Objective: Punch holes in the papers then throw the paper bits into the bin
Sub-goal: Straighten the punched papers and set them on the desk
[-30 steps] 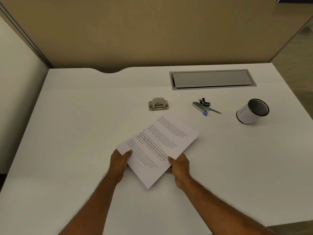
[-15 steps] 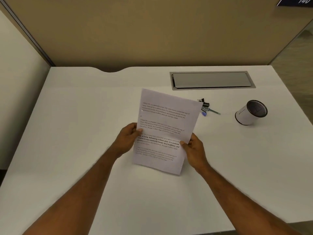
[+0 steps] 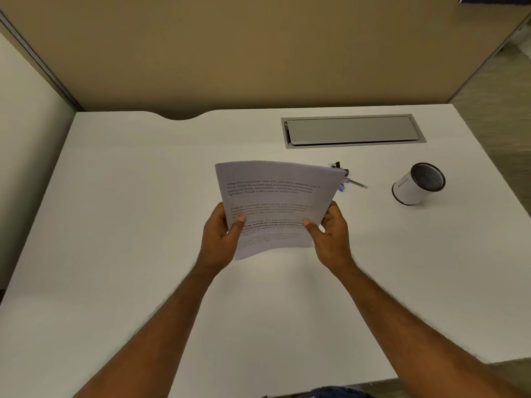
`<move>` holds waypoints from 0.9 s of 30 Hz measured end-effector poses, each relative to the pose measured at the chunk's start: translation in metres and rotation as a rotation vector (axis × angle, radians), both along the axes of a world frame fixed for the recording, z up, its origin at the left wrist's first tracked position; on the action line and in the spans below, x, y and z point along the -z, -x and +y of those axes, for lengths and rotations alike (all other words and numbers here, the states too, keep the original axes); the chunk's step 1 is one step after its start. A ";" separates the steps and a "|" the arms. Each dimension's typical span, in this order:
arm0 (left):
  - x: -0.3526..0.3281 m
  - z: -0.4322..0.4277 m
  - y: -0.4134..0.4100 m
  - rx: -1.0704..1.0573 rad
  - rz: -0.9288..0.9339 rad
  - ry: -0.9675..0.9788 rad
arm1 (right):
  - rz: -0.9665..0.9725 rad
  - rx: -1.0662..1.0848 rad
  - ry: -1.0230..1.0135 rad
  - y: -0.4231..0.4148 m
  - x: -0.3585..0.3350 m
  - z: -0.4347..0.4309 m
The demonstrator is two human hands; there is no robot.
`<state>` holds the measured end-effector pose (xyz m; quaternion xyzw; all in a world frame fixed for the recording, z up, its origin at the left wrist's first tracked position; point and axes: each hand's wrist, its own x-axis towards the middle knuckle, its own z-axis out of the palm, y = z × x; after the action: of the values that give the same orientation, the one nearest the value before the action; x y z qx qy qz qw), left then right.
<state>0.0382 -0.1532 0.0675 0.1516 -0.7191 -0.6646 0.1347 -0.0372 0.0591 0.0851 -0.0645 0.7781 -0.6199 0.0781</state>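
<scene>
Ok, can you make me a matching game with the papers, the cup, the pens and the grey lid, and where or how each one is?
1 papers
2 cup
3 pens
4 grey lid

A set into the desk at the back
B gripped by left hand and right hand
C white outside, dark inside
D partly hidden behind the papers

Pairs: 1-B, 2-C, 3-D, 4-A

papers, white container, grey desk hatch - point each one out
papers [image 3: 273,196]: head view, middle of the printed top sheet
white container [image 3: 406,191]: head view, on its white side wall
grey desk hatch [image 3: 350,130]: head view, middle of its flap
</scene>
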 end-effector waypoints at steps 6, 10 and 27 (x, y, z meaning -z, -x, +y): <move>-0.003 0.015 -0.002 -0.036 0.048 0.027 | 0.054 0.010 0.023 -0.004 -0.010 -0.010; -0.015 0.009 -0.005 -0.092 0.116 0.050 | 0.146 0.046 0.106 -0.003 -0.026 -0.010; -0.030 0.022 0.006 -0.085 0.131 0.163 | 0.150 0.109 0.119 0.003 -0.024 -0.007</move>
<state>0.0321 -0.1315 0.0974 0.1267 -0.7535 -0.6060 0.2213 -0.0398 0.0523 0.1091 -0.0730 0.7459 -0.6618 -0.0183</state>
